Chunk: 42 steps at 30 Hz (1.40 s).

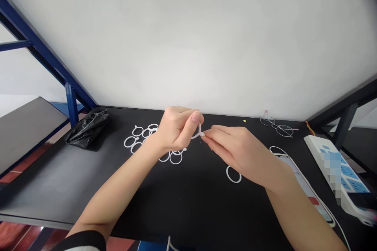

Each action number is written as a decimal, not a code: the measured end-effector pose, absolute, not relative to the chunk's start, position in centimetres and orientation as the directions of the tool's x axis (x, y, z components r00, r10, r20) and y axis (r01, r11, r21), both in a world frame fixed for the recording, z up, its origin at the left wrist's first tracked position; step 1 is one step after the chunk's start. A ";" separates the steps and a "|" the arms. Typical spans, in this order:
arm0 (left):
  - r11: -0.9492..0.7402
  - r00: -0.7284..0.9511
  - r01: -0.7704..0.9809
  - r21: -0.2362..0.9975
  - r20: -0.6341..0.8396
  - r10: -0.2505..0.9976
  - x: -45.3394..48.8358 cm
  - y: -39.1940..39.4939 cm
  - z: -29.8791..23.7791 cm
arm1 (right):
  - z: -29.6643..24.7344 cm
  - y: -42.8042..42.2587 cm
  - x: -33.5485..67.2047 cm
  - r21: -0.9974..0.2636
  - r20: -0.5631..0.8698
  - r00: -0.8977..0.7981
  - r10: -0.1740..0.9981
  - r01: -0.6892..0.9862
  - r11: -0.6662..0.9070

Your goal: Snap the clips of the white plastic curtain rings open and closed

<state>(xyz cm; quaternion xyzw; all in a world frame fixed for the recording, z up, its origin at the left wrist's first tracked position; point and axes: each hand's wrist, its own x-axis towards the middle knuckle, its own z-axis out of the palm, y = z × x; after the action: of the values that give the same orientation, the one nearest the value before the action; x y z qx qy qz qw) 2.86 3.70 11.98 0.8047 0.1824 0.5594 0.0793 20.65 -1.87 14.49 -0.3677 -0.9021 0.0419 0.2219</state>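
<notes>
Above the middle of the black table (188, 208), my two hands meet at one white ring (195, 136) with a small nub. My left hand (180, 127) is closed around the ring's upper left, thumb on top, so much of it is hidden. Fingertips of my right hand (235, 145) pinch its right end at the nub. Behind and below my left hand lies a loose cluster of several similar white rings (176, 163), some overlapping and with nubs showing. A single white ring (235, 181) rests apart, just below my right hand.
A crumpled black plastic bag (88, 129) sits at the far left. Toward the right are eyeglasses (277, 126), a lit phone (306, 184) with a white cable, partly behind my right forearm, and a white power strip (319, 157). A white wall (188, 47) rises behind the table.
</notes>
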 end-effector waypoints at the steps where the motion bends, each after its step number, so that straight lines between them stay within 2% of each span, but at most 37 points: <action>1: -0.925 0.339 0.225 0.307 0.865 0.369 2.7 3.7 12.1 | 14.5 -1.8 20.7 -0.253 0.370 -0.630 0.683 0.639 0.727; 6: -0.926 0.505 0.311 0.212 0.789 0.351 2.0 3.9 12.7 | 14.5 -1.5 20.7 -0.308 0.342 -0.635 0.693 0.621 0.721; 13: -0.923 0.547 0.331 0.197 0.756 0.358 2.1 3.9 12.6 | 14.3 -1.3 20.9 -0.360 0.343 -0.623 0.703 0.604 0.710; 17: -0.914 0.596 0.342 0.217 0.702 0.389 2.4 3.8 12.5 | 14.3 -1.2 21.0 -0.396 0.341 -0.607 0.718 0.600 0.695; 21: -0.869 0.637 0.393 0.300 0.593 0.493 2.1 3.5 12.9 | 14.6 -1.2 21.3 -0.383 0.305 -0.590 0.748 0.643 0.663; 25: -0.766 0.550 0.536 0.355 0.541 0.636 1.1 2.9 14.4 | 15.3 -1.1 22.0 -0.376 0.276 -0.544 0.792 0.698 0.610; 28: -0.721 0.437 0.574 0.388 0.599 0.671 0.6 2.4 15.5 | 15.4 -0.7 22.4 -0.405 0.198 -0.522 0.830 0.727 0.554; 30: -0.702 0.439 0.597 0.388 0.574 0.691 0.3 2.3 15.7 | 15.0 -0.3 22.6 -0.424 0.122 -0.522 0.844 0.742 0.520; 32: -0.646 0.461 0.689 0.330 0.488 0.741 -0.2 2.3 15.3 | 14.3 0.3 22.5 -0.415 0.028 -0.534 0.845 0.763 0.496; 34: -0.551 0.461 0.811 0.195 0.366 0.808 -1.1 2.3 14.8 | 13.4 0.8 22.5 -0.374 -0.084 -0.541 0.837 0.795 0.477; 36: -0.536 0.523 0.835 0.123 0.122 0.843 -2.0 2.4 14.8 | 12.7 1.1 22.5 -0.342 -0.184 -0.523 0.832 0.828 0.445; 37: -0.595 0.606 0.785 0.174 -0.013 0.796 -2.4 2.4 15.1 | 12.4 1.2 22.5 -0.330 -0.222 -0.513 0.830 0.840 0.431; 38: -0.673 0.713 0.689 0.268 -0.088 0.695 -2.7 2.4 15.6 | 12.2 1.3 22.6 -0.321 -0.250 -0.503 0.827 0.849 0.420; 40: -0.775 0.857 0.488 0.403 -0.051 0.513 -2.7 2.4 16.7 | 12.0 1.4 22.7 -0.305 -0.284 -0.491 0.824 0.861 0.408; 41: -0.805 0.882 0.422 0.417 0.019 0.472 -2.5 2.4 17.2 | 11.9 1.4 22.7 -0.300 -0.294 -0.489 0.821 0.863 0.406; 42: -0.813 0.868 0.413 0.411 0.093 0.487 -2.3 2.5 17.5 | 11.9 1.4 22.7 -0.299 -0.301 -0.489 0.819 0.863 0.407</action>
<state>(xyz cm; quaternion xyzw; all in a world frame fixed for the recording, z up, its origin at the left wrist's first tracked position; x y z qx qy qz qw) -2.26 2.46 17.48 0.9471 0.2376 0.0973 0.1924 22.68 1.42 11.89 -0.5025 -0.8369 0.2104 -0.0533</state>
